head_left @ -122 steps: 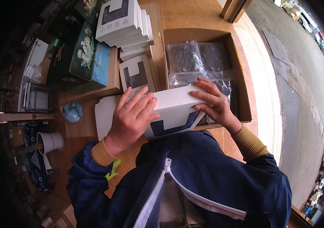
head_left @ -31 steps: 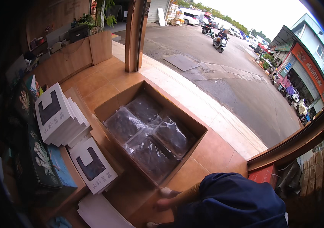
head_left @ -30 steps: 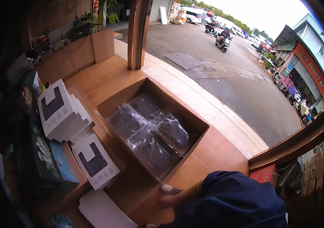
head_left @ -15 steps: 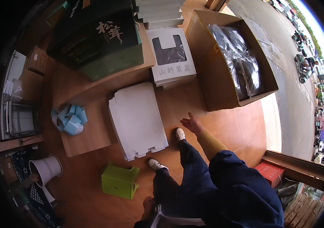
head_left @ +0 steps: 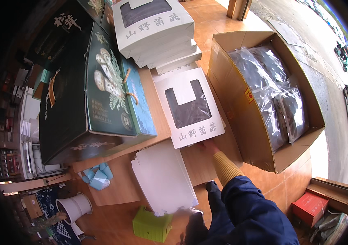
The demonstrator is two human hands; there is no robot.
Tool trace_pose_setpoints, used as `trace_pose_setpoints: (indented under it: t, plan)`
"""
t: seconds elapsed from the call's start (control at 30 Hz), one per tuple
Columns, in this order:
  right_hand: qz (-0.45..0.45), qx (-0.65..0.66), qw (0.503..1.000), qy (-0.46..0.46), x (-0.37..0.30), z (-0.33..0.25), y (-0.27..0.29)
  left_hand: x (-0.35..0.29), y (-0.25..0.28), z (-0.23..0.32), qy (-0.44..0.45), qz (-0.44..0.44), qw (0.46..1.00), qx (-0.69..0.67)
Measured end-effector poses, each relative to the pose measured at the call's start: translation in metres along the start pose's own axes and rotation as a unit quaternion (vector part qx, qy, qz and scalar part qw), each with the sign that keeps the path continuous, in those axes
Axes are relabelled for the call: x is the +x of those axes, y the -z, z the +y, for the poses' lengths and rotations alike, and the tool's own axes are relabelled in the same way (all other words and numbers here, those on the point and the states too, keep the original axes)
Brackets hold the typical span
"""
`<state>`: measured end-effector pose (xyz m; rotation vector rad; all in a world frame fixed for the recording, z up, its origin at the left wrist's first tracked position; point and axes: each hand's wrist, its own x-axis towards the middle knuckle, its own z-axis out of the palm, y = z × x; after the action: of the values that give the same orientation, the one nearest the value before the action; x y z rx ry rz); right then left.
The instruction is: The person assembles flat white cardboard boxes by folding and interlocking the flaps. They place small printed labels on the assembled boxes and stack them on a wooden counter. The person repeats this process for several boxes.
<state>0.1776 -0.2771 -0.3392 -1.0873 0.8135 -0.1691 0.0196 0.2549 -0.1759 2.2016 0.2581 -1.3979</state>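
Note:
My right hand (head_left: 209, 148) is at the near edge of a white box with a clear window (head_left: 189, 107), dark contents showing through it. Its fingers curl under that edge and are partly hidden by the box. Just left of it, a flat white cardboard piece (head_left: 163, 175) lies over the low wooden surface. A motion-smeared patch at the cardboard's near end looks like my left hand (head_left: 186, 213); its fingers cannot be made out.
More white window boxes (head_left: 153, 32) are stacked behind. A large dark green gift box (head_left: 71, 98) stands at left, and an open carton (head_left: 239, 118) of plastic-wrapped packs at right. Blue ribbon (head_left: 99, 177), a green stool (head_left: 151, 224) and a red box (head_left: 309, 208) lie lower down.
My right hand has gone from open in the air to the window box's near edge. My left hand has moved up toward the cardboard. The whole view has shifted closer to the boxes.

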Motion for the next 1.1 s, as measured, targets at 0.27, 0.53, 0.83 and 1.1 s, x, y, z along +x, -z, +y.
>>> trace_pose_setpoints:
  t: [0.27, 0.53, 0.83, 1.1]
  plan:
    - [0.061, 0.144, 0.980, -0.127, -0.002, -0.033, -0.030, 0.014, -0.002, 0.073, -0.010, -0.009, 1.000, 0.016]
    - [0.101, 0.124, 0.975, -0.155, 0.022, -0.034, -0.045, 0.005, 0.006, 0.078, 0.004, -0.014, 0.999, 0.029]
    - [0.124, 0.077, 0.975, -0.166, 0.044, -0.030, -0.044, -0.021, 0.010, 0.058, -0.018, -0.017, 0.999, 0.025]
    - [0.102, 0.039, 0.984, -0.142, -0.057, -0.013, 0.012, -0.046, 0.023, 0.005, -0.089, 0.004, 0.993, 0.082]
